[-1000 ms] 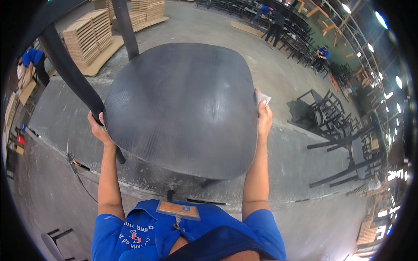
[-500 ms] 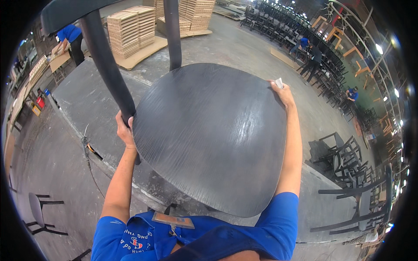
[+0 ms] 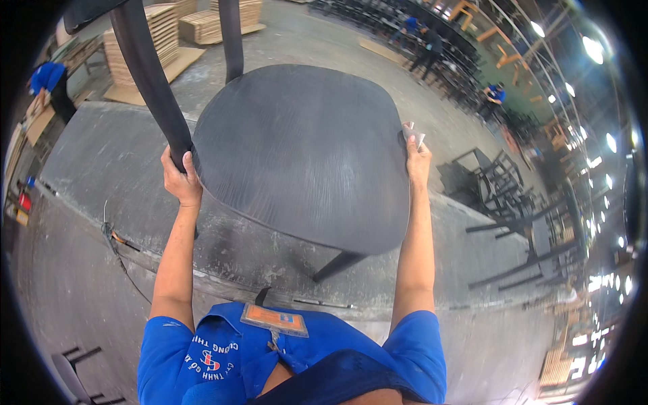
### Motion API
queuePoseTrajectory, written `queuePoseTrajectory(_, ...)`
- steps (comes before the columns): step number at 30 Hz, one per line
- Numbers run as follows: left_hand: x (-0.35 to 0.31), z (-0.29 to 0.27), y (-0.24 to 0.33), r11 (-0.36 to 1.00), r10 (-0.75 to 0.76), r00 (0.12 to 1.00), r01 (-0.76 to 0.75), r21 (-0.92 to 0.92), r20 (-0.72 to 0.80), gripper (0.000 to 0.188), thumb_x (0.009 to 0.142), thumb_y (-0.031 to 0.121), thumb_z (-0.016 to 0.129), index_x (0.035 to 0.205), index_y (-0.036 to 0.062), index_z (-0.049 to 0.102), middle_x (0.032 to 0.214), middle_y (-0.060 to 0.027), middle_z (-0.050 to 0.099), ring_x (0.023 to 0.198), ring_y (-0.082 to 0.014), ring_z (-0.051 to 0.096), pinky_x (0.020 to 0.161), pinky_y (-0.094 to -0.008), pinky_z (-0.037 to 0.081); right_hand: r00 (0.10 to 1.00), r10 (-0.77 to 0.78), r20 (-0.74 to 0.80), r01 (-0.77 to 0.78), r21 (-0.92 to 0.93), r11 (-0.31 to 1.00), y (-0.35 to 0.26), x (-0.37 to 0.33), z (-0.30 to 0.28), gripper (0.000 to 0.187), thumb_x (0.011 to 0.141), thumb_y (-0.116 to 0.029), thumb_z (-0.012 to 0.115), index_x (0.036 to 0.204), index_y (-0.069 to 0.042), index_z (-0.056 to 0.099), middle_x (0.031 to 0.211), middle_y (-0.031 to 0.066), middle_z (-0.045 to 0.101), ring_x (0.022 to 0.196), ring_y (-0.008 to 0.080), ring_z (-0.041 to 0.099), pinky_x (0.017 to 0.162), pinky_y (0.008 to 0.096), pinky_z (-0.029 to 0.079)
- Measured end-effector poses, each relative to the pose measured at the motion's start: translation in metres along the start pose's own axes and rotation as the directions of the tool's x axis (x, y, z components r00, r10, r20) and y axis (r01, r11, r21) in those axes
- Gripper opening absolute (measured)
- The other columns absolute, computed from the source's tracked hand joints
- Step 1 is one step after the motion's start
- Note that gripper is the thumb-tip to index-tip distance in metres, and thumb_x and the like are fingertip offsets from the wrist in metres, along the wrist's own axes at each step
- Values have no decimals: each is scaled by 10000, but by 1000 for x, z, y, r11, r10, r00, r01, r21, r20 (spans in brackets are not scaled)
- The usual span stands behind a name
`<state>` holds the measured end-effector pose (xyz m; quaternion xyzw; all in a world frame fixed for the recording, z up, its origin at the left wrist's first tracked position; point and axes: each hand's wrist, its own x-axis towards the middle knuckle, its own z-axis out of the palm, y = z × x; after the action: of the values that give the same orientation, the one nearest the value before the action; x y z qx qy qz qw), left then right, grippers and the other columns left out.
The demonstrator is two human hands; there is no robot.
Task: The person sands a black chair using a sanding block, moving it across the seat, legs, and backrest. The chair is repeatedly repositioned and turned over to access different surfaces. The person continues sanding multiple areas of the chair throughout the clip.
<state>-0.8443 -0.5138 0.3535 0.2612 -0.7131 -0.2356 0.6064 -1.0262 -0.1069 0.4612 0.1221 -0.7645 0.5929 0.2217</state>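
Observation:
A black wooden chair (image 3: 304, 155) with a broad rounded seat stands tilted before me, its wood grain showing. Its back posts rise at the upper left, and one leg (image 3: 339, 265) shows under the near seat edge. My left hand (image 3: 181, 177) is closed round the base of the nearer back post, beside the seat's left edge. At the right edge my right hand (image 3: 418, 162) grips the seat's side, fingers partly hidden behind it. Between its thumb and fingers sticks up a small folded grey-white piece (image 3: 414, 133), like sandpaper or cloth.
Beneath the chair lies a dark, scuffed worktable (image 3: 101, 155), with a cable (image 3: 118, 250) at its near edge. Black chairs (image 3: 540, 250) stand at right, another chair (image 3: 71, 371) at lower left. Stacked wooden boards (image 3: 145, 50) stand at far left. Co-workers (image 3: 426, 54) are farther off.
The chair's seat has moved away from my body and tilted, so a leg now shows below its near edge. Both hands keep their hold; my view has turned right.

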Motion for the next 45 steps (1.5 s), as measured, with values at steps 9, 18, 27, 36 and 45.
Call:
queuePoseTrajectory(9,10,-13,-1,978,44,988,-12,-207,149,524,872,457,590,1170,31,517,999,-153,632,903,-334,616,757,-408,476,949,281,-143,-248,213,945,-93,-160,-34,360,941,-251,552,1125,54,609,1000,52,630,890,128,542,806,284,422)
queuePoseTrajectory(18,15,-21,-8,940,93,960,3,-342,263,543,858,458,611,1157,14,523,1059,-152,610,972,-323,596,825,-408,459,754,-560,-345,228,-662,714,-97,-268,70,346,967,-129,449,1267,26,525,1314,222,501,1280,335,430,1079,418,321)
queuePoseTrajectory(27,23,-19,-20,943,175,950,-86,-320,260,569,820,433,662,1164,7,506,1038,-173,615,956,-342,601,805,-415,475,529,-725,442,800,-546,250,-110,-262,220,447,822,-56,581,1267,-28,544,1375,132,473,1261,242,474,1010,403,418)
queuePoseTrajectory(36,28,-27,-29,927,270,915,-162,-338,300,609,802,427,676,1208,25,463,1002,-142,609,903,-313,609,763,-394,486,234,-696,679,791,-549,-269,-131,-236,87,427,831,-234,619,1249,-156,585,1342,-9,523,1228,154,494,1004,312,428)
queuePoseTrajectory(45,32,-22,-33,912,272,938,-181,-369,213,571,788,383,699,1183,31,484,910,-104,602,824,-281,601,698,-385,473,162,-365,917,842,-322,-433,-173,-226,221,405,842,-172,566,1220,-27,581,1351,77,507,1252,194,472,1040,324,374)
